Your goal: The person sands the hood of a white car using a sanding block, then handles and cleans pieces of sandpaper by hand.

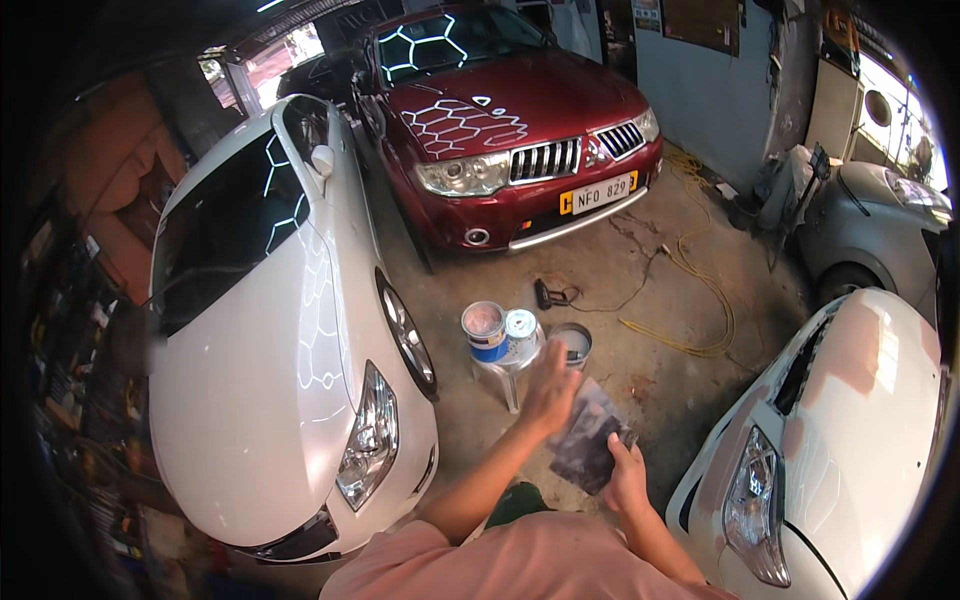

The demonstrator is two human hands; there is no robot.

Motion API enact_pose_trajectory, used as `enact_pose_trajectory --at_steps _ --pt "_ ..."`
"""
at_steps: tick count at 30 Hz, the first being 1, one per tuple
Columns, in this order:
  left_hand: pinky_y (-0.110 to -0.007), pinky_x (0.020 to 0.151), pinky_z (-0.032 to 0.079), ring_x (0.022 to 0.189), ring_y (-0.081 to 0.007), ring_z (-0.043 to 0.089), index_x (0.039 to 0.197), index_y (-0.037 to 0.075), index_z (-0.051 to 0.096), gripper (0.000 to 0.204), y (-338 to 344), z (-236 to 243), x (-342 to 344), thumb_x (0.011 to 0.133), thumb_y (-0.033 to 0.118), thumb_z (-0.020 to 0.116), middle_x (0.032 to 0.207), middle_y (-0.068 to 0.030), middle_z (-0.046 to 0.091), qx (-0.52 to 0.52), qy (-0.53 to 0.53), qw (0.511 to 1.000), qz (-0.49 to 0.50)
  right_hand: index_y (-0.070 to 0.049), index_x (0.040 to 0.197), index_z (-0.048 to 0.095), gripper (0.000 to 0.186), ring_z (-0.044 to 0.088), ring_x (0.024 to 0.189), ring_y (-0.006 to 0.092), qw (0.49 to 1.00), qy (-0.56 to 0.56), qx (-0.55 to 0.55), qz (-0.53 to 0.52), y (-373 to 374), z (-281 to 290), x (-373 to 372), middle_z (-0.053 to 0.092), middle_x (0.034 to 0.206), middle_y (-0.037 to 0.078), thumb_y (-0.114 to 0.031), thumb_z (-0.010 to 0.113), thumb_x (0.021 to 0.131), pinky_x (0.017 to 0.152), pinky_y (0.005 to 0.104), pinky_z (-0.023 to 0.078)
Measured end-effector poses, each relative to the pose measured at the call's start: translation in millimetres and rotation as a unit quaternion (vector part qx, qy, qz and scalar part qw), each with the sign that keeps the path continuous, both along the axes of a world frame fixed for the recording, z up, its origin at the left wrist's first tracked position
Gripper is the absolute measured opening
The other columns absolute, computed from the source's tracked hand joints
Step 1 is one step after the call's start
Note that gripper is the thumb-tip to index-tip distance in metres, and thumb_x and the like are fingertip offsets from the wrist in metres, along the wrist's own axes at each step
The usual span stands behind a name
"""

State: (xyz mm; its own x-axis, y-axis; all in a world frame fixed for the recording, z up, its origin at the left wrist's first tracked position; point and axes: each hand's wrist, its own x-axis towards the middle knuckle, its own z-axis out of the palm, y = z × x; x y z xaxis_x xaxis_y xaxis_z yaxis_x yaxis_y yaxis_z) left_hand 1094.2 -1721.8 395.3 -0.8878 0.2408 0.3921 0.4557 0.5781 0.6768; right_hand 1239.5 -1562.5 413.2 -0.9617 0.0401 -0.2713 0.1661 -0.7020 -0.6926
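My right hand (625,476) grips the lower right edge of a flat dark-grey board (590,440) with pale smears, the thumb lying on top. Just above the board's upper left, my left hand (552,392) is raised with curled fingers, blurred by motion; whatever it holds cannot be made out. Beyond it, a small white stool (512,378) bears an open blue-and-white can (485,332) of pinkish paste and a white-topped can (520,326). A round grey tin (571,340) stands beside them, partly hidden behind my left hand.
A white car (240,390) stands close on my left, a dark red SUV (520,130) ahead. A white car with pinkish patches (830,430) is close on my right, a silver car (870,230) beyond. A black corded tool (548,294) and yellow hose (715,340) lie on the floor.
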Motion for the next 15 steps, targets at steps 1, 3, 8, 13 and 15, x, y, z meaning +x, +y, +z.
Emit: enact_pose_trajectory --at_steps 1,3,8,13,15 --pt "-0.054 0.125 0.016 0.154 -0.0407 0.027 0.159 -0.004 0.028 0.080 -17.5 -5.0 -6.4 0.106 0.054 0.043 0.165 -0.0257 0.030 0.027 -0.060 0.998 0.023 0.000 0.136 0.056 0.040 0.064 0.116 0.0248 1.000 -0.002 0.000 0.019 2.5 7.2 1.5 0.066 0.128 0.010 -0.019 0.061 0.101 0.104 0.0410 0.049" --pt "-0.051 0.125 0.019 0.151 -0.0375 0.033 0.159 -0.003 0.030 0.080 -32.8 -13.7 -2.4 0.107 0.058 0.039 0.163 -0.0235 0.034 0.161 -0.210 0.964 0.009 -0.001 0.134 0.058 0.043 0.066 0.114 0.0282 0.995 -0.033 -0.077 0.054 6.5 17.1 -0.8 0.067 0.124 0.011 -0.023 0.064 0.098 0.102 0.0443 0.052" --pt "-0.047 0.121 0.030 0.147 -0.0264 0.039 0.158 0.001 0.034 0.081 -10.5 -19.2 28.1 0.108 0.064 0.028 0.159 -0.0161 0.042 0.468 -0.396 0.751 -0.247 -0.002 0.137 0.056 0.049 0.067 0.112 0.0296 0.979 -0.041 -0.120 0.159 1.8 2.1 -14.1 0.067 0.124 0.013 -0.026 0.067 0.095 0.102 0.0462 0.052" --pt "-0.046 0.118 0.032 0.142 -0.0311 0.044 0.154 0.002 0.038 0.068 -5.7 -1.6 55.9 0.109 0.053 0.034 0.150 -0.0170 0.049 0.301 -0.103 0.918 -0.237 0.000 0.136 0.055 0.049 0.066 0.114 0.0301 0.981 -0.005 -0.024 0.195 -12.6 15.2 -10.6 0.067 0.124 0.014 -0.025 0.067 0.095 0.100 0.0483 0.053" --pt "-0.045 0.117 0.033 0.141 -0.0338 0.045 0.151 0.002 0.040 0.060 -5.8 23.2 66.6 0.110 0.044 0.038 0.146 -0.0174 0.051 0.170 0.114 0.965 -0.166 0.002 0.135 0.055 0.046 0.066 0.111 0.0276 0.979 -0.012 -0.021 0.200 -15.7 15.8 -6.3 0.066 0.123 0.014 -0.022 0.065 0.098 0.099 0.0442 0.053"
